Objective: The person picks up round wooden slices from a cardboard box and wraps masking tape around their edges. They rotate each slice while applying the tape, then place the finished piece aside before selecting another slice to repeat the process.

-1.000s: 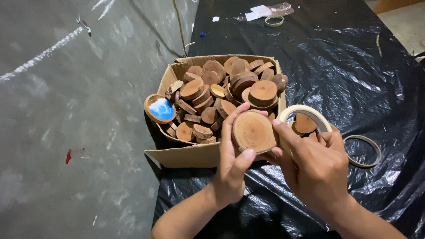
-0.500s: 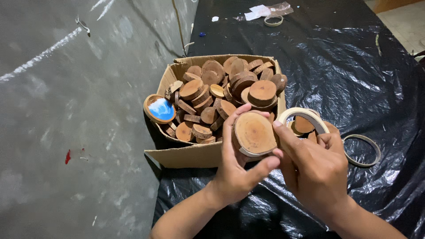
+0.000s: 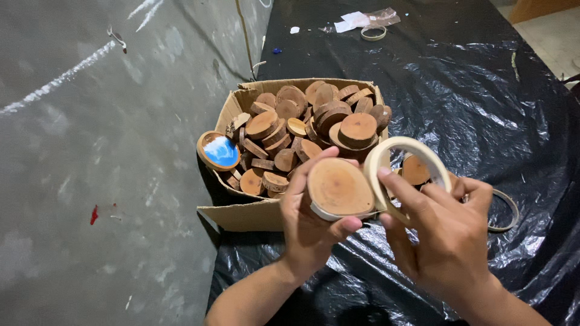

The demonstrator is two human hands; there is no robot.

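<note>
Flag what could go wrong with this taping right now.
The left hand holds the wood slice only by its rim, so a pull from the tape roll in the right hand may tip or drop it. The tape may also stick to the fingers pressed against it. The heaped box sits at the sheet's edge; a nudge could spill slices.

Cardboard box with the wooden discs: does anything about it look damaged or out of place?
Yes. The cardboard box has its near flap folded down flat. One wood slice with a blue painted face sits at its left edge, unlike the plain brown slices. The hands are busy with another slice.
</note>
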